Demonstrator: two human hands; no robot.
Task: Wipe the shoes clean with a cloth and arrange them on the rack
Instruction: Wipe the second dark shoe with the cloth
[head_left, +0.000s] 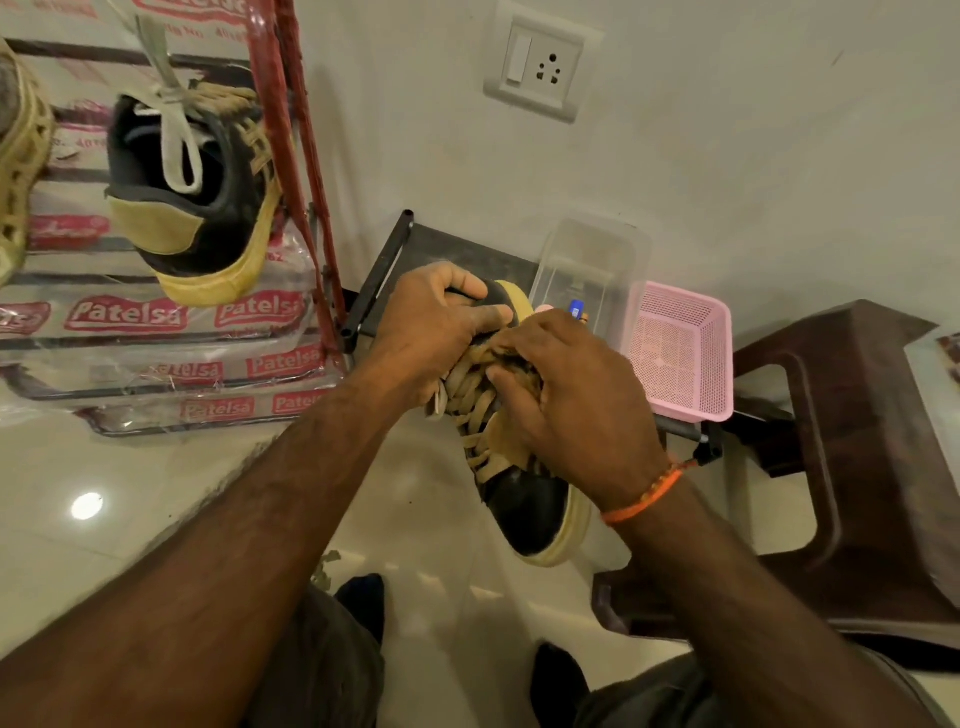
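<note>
Both hands grip the shoe (black, tan-laced).

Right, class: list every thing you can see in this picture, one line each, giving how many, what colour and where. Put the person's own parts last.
shoe in hand: one, black with tan laces and cream sole, centre, held above the floor.
shoe on rack: one, black and tan, upper left, heel towards the camera.
woven shoe: one, yellowish, far left edge, partly cut off.
shoe rack: one, red and dark frame, shelves wrapped in printed plastic, left.
clear container: one, see-through, against the wall, centre.
pink basket: one, right of the container.
brown stool: one, right.
wall socket: one, white, top centre.
left hand: grips the shoe's heel end.
right hand: fingers curled on the laces; orange wristband.
</note>
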